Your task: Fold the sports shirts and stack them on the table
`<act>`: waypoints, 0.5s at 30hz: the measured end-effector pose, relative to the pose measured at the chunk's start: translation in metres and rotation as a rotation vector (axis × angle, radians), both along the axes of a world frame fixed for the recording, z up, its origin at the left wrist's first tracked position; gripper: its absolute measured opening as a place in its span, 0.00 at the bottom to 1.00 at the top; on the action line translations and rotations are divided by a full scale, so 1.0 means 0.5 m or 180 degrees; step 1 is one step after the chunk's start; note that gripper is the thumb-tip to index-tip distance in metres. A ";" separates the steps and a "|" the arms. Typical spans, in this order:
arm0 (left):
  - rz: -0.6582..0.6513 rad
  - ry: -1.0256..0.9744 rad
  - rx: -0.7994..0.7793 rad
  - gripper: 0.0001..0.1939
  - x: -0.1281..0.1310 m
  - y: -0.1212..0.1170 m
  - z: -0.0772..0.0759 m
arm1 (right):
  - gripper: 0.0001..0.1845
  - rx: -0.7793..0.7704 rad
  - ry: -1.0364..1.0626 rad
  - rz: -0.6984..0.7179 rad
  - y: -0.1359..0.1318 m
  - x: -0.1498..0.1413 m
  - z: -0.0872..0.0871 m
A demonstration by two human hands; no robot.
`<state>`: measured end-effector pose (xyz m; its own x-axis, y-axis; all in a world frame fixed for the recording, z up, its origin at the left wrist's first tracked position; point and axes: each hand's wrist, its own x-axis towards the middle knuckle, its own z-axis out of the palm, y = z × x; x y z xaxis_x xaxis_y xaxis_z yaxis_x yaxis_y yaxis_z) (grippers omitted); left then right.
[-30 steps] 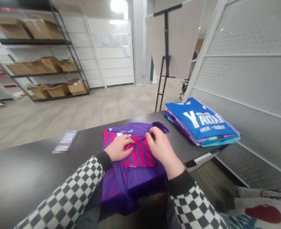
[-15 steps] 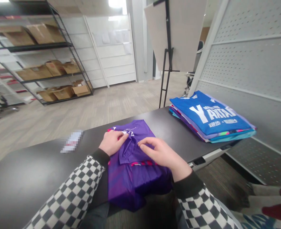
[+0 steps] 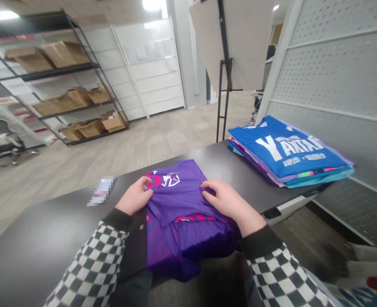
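The left hand (image 3: 133, 196) and right hand (image 3: 229, 199) are spreading apart, left fingers curling over the edge and right fingers pressing flat on the folded purple jersey (image 3: 177, 200), which is lying at lower centre on the black table (image 3: 41, 230).

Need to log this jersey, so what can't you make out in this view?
All in the head view:
- Purple jersey: its chest print is partly covered by the left hand.
- Blurred card: pixelated, markings illegible.
- Blue shirt stack: lower shirts hidden by the top one, only edges show.
- Wall papers: too small to read.
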<state>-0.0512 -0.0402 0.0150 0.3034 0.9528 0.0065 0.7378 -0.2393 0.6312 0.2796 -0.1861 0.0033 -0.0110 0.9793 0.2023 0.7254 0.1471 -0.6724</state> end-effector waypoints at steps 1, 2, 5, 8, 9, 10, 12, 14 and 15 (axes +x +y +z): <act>-0.0036 0.0346 0.0008 0.17 -0.009 -0.003 0.005 | 0.14 0.0029 0.0003 0.0028 0.000 -0.001 0.000; -0.0046 0.0651 0.0015 0.18 -0.014 -0.005 0.012 | 0.16 0.0048 -0.0002 0.0039 -0.002 -0.003 0.000; 0.0084 0.1083 0.0509 0.20 0.000 -0.015 0.033 | 0.20 -0.0037 -0.0070 0.0014 -0.008 -0.009 0.001; -0.0303 0.0877 0.1424 0.22 0.053 -0.029 0.039 | 0.22 -0.0179 -0.0230 -0.0001 -0.013 -0.016 0.000; -0.0636 0.0828 0.1501 0.23 0.073 -0.034 0.034 | 0.23 -0.0205 -0.0303 0.0011 -0.014 -0.018 0.000; -0.0971 0.0869 0.1418 0.26 0.092 -0.039 0.026 | 0.24 -0.0222 -0.0375 0.0024 -0.016 -0.019 0.000; -0.1389 0.1217 0.1005 0.32 0.117 -0.046 0.004 | 0.26 -0.0246 -0.0480 0.0057 -0.018 -0.020 -0.001; -0.1413 0.1661 0.0675 0.37 0.122 -0.046 -0.015 | 0.30 -0.0274 -0.0495 0.0066 -0.021 -0.020 0.000; -0.1356 0.1839 0.0618 0.37 0.120 -0.045 -0.020 | 0.31 -0.0281 -0.0460 0.0057 -0.022 -0.018 0.001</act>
<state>0.0087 -0.0626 0.0051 0.6525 0.7498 -0.1099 0.7578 -0.6465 0.0878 0.2703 -0.1968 0.0039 -0.0515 0.9926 0.1104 0.8132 0.1058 -0.5722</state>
